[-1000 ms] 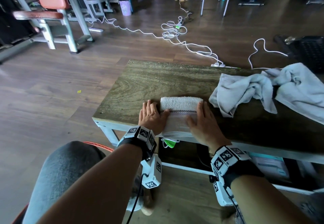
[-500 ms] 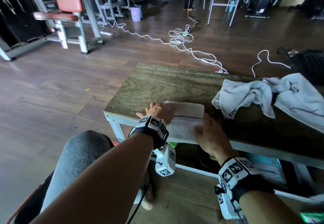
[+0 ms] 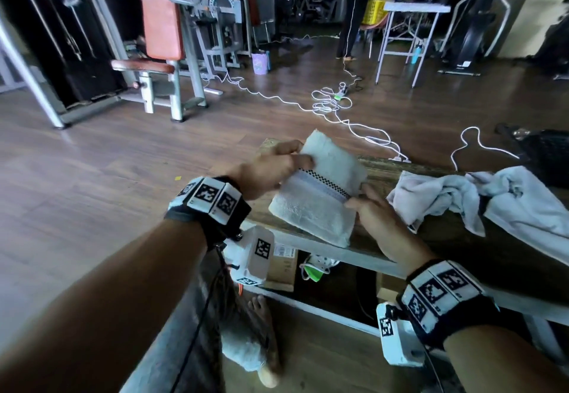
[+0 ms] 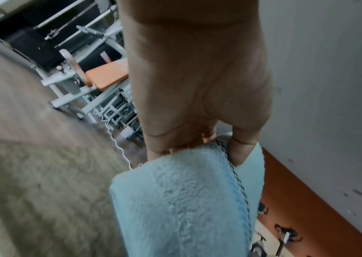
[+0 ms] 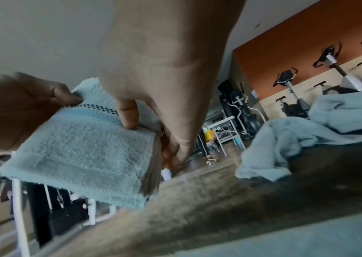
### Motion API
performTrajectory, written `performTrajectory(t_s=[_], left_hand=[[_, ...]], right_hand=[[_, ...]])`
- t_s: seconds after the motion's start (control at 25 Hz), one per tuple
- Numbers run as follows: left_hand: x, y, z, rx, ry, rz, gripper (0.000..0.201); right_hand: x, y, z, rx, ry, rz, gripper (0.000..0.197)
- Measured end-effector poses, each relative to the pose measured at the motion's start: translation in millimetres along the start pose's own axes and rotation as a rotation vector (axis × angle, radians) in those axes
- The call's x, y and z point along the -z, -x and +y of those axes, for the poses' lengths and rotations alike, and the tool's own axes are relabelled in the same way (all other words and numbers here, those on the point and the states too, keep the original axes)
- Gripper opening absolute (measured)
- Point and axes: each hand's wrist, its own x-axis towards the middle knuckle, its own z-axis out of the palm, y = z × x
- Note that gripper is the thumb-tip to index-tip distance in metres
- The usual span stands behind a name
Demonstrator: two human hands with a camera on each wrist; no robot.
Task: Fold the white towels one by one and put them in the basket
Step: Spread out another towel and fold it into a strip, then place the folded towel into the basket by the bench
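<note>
White folded towel (image 3: 320, 189) pinched by both hands.

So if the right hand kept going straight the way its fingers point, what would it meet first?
The right hand already pinches the folded towel, so that comes first. Past it lies the left hand, though depth is hard to judge.

No readable words, brands or numbers. Black-and-white square code markers (image 3: 212, 197) on both wristbands and wrist cameras (image 3: 263, 248); codes only, no letters. White label (image 3: 282, 251) on cardboard box under desk, print too small to read.
</note>
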Motion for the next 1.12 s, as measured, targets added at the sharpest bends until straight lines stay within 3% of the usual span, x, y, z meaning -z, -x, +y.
performTrajectory(t_s=[0.12, 0.28, 0.44, 0.6, 0.68, 0.8, 0.88, 1.12], left_hand=[[49, 36, 22, -0.07, 0.123, 0.02, 0.039], [100, 87, 31, -0.109, 0.113, 0.221, 0.041], [130, 130, 5, -0.141, 0.141, 0.392, 0.034], [153, 139, -38, -0.135, 0.203, 0.525, 0.027], [167, 136, -68, -0.111, 0.264, 0.579, 0.026], [182, 130, -125, -0.051, 0.367, 0.62, 0.042], [185, 130, -164, -0.004, 0.443, 0.612, 0.046], [186, 134, -290, 0.284, 0.457, 0.697, 0.022]], right_hand=[[-21, 11, -55, 0.121, -0.142, -0.044, 0.028], [-54, 9, -103, 0.246, -0.112, -0.143, 0.011], [-94, 5, -133, 0.356, -0.045, -0.261, 0.029], [-127, -10, -139, 0.377, 0.101, -0.391, 0.026], [-149, -26, -131, 0.368, 0.184, -0.45, 0.023], [-188, -57, -103, 0.287, 0.286, -0.534, 0.02], [-212, -72, -78, 0.22, 0.322, -0.574, 0.031], [-299, -102, 31, 0.058, 0.432, -0.763, 0.052]])
